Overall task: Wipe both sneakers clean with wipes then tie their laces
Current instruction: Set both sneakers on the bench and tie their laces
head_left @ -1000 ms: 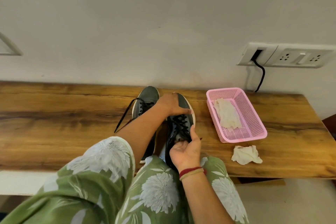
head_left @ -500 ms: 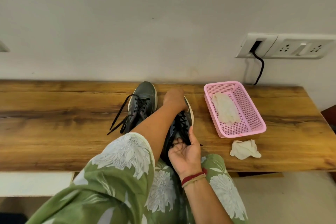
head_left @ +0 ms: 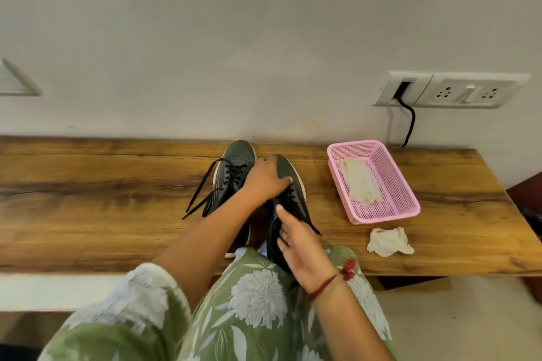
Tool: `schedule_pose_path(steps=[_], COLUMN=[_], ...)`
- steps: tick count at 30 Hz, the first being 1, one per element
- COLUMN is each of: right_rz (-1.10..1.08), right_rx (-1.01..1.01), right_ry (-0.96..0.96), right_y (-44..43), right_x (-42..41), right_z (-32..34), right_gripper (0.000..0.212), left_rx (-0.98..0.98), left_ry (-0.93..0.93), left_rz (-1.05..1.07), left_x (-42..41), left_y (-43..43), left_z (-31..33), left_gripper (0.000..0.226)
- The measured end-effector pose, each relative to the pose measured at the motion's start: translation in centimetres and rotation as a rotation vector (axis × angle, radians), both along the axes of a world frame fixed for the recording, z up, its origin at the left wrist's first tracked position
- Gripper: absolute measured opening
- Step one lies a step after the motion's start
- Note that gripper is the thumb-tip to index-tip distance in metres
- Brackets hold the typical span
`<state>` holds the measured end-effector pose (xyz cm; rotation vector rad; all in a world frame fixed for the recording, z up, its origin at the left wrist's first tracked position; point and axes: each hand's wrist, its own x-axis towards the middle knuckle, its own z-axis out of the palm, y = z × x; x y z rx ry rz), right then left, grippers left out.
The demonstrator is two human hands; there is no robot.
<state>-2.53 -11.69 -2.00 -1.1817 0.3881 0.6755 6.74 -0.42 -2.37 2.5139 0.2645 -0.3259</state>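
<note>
– Where are the shoes?
– Both stand on the long wooden surface [head_left: 88,199], brown with dark streaky grain, toes toward the wall. The left-side dark grey sneaker [head_left: 239,155] has a matte rounded toe, a pale sole edge and pale stripes down its flank. Its loose black laces [head_left: 202,199] lie untied across the wood. The right-side dark grey sneaker [head_left: 286,168] is just beside it, its heel end near the front edge and partly hidden by my knee.
– And your hands?
– My left hand [head_left: 268,177] lies over the forepart of the right-side one, fingers curved down round its far side, holding it. My right hand [head_left: 302,249] is against the laced part nearer the heel, thumb straight up, palm turned to the shoe. Its fingertips are hidden, so I can't tell whether they pinch anything. A black lace end [head_left: 315,230] runs out past that hand onto the wood.
– What's off to the right?
– A pink rectangular plastic basket [head_left: 355,143] with perforated mesh walls, holding soft folded white wipes [head_left: 360,182]. Near its front corner, not touching it, a crumpled white wipe [head_left: 388,242] lies on the wood.
– Anything to read?
– Any lettering on the shoes is too small to tell. On the wall there's a glossy white socket plate [head_left: 469,91] with a black cable [head_left: 412,120] hanging from it. I've a red thread band [head_left: 325,287] on my right wrist and green cloth printed with white flowers [head_left: 258,302] over my lap
</note>
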Motion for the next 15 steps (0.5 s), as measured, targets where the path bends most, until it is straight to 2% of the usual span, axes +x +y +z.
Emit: schedule_pose_path(steps=[1,3,4,5,7,9,15], right_rz=[0.143,0.509,0.689,0.82,0.942,1.0,1.122], right_rx=[-0.228,-0.861,-1.161,-1.355,-1.475,-1.505,-1.494], right_ry=[-0.138,-0.508,-0.699,-0.828,-0.948,-0.964,-0.83], right_y=[-0.6,-2.0,-2.5,-2.8,-2.7,-2.3,-1.5], right_x=[-0.5,-1.6,-2.1,-2.5,-3.0,-2.8,-1.5], right_z=[0.0,-0.1,0.1,0.1,0.2,-0.4,0.2], right_gripper=[0.034,0.05,0.05,0.05,0.046,0.04,0.033], left_rx=[-0.008,-0.013,-0.016,-0.022,-0.042,-0.045,-0.029], left_ry=[-0.015,0.0,0.023,0.051,0.104,0.153,0.309], left_rz=[-0.018,-0.067,-0.101,-0.139,-0.205,-0.234,-0.246], left_x=[-0.8,-2.2,-2.7,-3.1,-3.4,-3.2,-2.1], left_y=[0.3,0.8,0.9,0.8,0.4,0.0,0.0], left_z=[0.2,0.1,-0.1,-0.3,-1.0,-1.4,-1.7], left_gripper=[0.068,0.061,0.058,0.056,0.054,0.053,0.055])
